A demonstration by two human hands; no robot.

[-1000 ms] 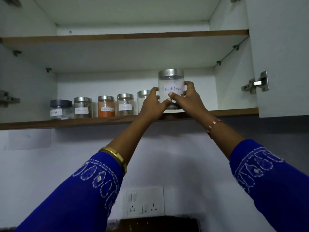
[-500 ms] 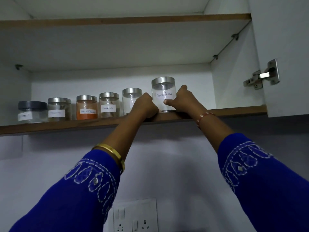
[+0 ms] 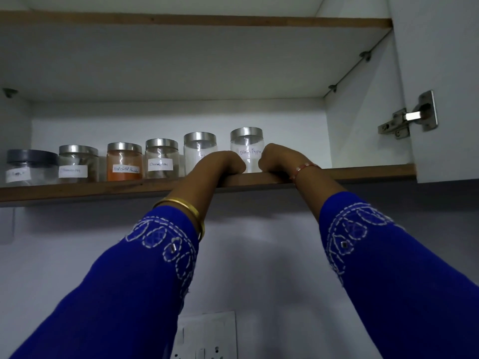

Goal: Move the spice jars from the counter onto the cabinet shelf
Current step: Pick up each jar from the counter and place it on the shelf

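1. Nearest to you, both forearms in blue embroidered sleeves [image 3: 145, 275] reach upward; a wall socket plate [image 3: 207, 335] sits low on the wall between them.
2. Your left wrist carries a gold bangle [image 3: 181, 206]; your right wrist carries a thin bracelet [image 3: 304, 168].
3. Your left hand [image 3: 223, 163] rests on the front edge of the cabinet shelf [image 3: 77, 190], its fingers curled toward the black pepper jar [image 3: 247, 150] from the left.
4. Your right hand [image 3: 276, 158] rests on the same edge, curled against the jar's right side. Whether either hand actually grips the jar cannot be told; the fingertips are hidden.
5. The black pepper jar stands upright on the shelf, between your hands, at the right end of the row.
6. Leftward along the shelf stand a clear jar [image 3: 199, 151], a cinnamon jar [image 3: 161, 158], a red chilli powder jar [image 3: 124, 161], another steel-lidded jar [image 3: 77, 164] and a dark-lidded jar [image 3: 31, 167].
7. Farther right, a door hinge [image 3: 409, 117] shows on the open cabinet door.
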